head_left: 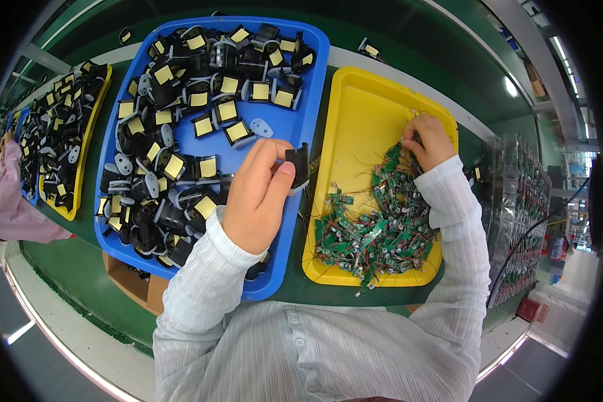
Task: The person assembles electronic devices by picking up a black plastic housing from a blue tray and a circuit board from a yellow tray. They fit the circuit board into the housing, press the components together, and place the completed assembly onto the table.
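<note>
My left hand (256,194) is closed on a black plastic housing (299,166), held above the right edge of a blue tray (320,80). Many similar black housings (201,100) with pale yellow pads and grey end pieces fill that tray. At the far right of a yellow tray (362,100), my right hand (427,141) has its fingers pinched together over small green circuit boards (388,221) with thin wires. These boards lie heaped in the near part of the yellow tray. Whatever sits between the right fingertips is mostly hidden by the hand.
To the left, another yellow tray (82,174) holds more black housings, with a co-worker's pink sleeve (13,194) beside it. Stacked clear plastic trays (519,214) stand at the right. A cardboard box (137,281) shows below the blue tray. Loose housings (368,48) lie beyond the trays.
</note>
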{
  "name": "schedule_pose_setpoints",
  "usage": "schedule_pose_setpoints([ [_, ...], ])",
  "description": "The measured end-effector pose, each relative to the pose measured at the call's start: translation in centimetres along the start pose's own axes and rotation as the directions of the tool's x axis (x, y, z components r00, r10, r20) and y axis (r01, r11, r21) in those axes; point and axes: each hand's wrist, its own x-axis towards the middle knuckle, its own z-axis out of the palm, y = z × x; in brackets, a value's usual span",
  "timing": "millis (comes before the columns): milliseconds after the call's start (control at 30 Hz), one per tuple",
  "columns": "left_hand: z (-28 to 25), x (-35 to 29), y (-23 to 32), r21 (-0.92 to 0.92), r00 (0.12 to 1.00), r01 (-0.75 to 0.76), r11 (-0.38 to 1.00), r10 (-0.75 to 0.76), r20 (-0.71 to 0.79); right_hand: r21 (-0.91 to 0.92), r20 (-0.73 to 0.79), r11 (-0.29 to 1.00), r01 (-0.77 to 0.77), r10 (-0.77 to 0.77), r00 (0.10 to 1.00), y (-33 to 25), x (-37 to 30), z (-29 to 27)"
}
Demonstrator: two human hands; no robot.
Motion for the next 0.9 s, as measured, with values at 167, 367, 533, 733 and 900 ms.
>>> schedule_pose_setpoints([
  [167, 0.4, -0.3, 1.0, -0.403, 0.972, 0.233, 0.885, -0.206, 0.110, 0.448, -0.042, 0.885, -0.128, 0.164, 0.986, -2.4, -0.5, -2.6],
  [367, 0.5, -0.5, 1.4, -0.387, 0.967, 0.245, 0.889, -0.194, 0.166, -0.200, -0.112, 0.964, -0.175, 0.155, 0.982, -1.6, -0.7, 0.0],
  [533, 0.4, -0.3, 1.5, -0.426, 0.935, 0.337, 0.840, -0.243, 0.260, 0.035, -0.163, 0.994, -0.101, 0.105, 0.981, -1.6, -0.8, -0.2],
  [733, 0.3, -0.5, 0.9, -0.480, 0.933, 0.343, 0.807, -0.231, 0.277, 0.643, -0.029, 0.763, -0.071, 0.117, 0.993, -5.8, -0.9, -2.9],
  [900, 0.5, -0.4, 0.9, -0.506, 0.941, 0.320, 0.801, -0.205, 0.271, 0.176, -0.249, 0.984, -0.020, 0.064, 0.966, -4.1, -0.2, -1.1],
])
